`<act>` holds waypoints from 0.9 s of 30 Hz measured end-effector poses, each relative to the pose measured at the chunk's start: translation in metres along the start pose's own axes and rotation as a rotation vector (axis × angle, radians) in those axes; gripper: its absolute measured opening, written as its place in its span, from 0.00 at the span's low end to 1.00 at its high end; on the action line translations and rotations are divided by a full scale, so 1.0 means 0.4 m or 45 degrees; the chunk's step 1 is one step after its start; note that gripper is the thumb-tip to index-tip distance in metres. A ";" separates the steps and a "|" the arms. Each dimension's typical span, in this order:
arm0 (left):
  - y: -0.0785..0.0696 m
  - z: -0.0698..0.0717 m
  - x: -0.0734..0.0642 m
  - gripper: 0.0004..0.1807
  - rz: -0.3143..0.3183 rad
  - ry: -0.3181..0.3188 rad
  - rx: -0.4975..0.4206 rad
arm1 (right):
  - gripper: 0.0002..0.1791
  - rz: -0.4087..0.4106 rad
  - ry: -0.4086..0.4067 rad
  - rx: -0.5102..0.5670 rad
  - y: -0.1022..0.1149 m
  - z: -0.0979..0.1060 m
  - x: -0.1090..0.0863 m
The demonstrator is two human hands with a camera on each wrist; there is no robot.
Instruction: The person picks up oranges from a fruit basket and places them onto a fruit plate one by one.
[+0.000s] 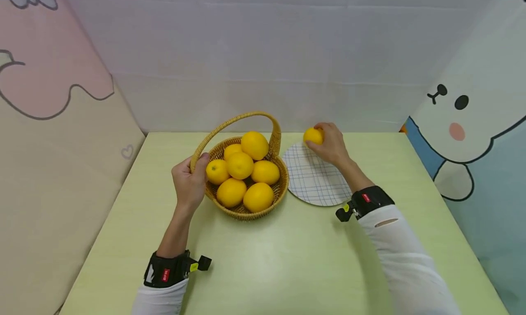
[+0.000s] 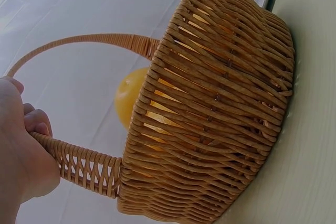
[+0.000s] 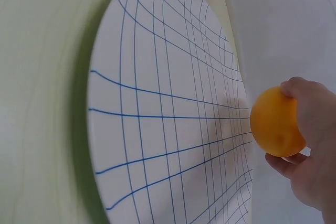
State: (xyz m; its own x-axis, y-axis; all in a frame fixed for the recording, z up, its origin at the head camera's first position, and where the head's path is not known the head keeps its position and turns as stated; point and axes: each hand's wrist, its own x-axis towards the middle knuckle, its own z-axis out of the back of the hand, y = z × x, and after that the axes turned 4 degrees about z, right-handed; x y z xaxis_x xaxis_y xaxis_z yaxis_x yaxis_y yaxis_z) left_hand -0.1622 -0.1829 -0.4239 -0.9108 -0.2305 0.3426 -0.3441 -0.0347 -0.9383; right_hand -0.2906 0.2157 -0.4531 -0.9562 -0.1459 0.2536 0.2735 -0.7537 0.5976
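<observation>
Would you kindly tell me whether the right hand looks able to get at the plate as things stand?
Probably yes: the right hand, though holding a yellow fruit, is near the far edge of the plate; nothing lies on its visible part, and the basket stands to one side.

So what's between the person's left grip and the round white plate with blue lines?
In the head view, a round golden wicker basket full of round yellow fruits. The left grip holds its curved handle.

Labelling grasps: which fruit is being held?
The fruit in the right grip, outside the basket; the other fruits in view all lie inside it.
</observation>
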 end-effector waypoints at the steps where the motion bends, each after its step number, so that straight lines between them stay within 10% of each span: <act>1: 0.001 -0.001 -0.001 0.30 0.003 0.003 0.000 | 0.33 -0.013 0.000 -0.002 -0.002 -0.001 -0.001; 27: -0.005 -0.001 -0.004 0.30 -0.014 0.018 -0.017 | 0.36 -0.053 0.001 -0.017 -0.042 -0.035 -0.017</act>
State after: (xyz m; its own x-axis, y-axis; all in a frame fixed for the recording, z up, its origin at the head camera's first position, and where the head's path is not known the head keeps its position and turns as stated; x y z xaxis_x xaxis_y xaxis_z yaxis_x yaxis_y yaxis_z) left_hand -0.1601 -0.1822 -0.4227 -0.9101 -0.2164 0.3533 -0.3567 -0.0244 -0.9339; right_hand -0.2902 0.2205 -0.4753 -0.9669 -0.1146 0.2281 0.2319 -0.7678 0.5973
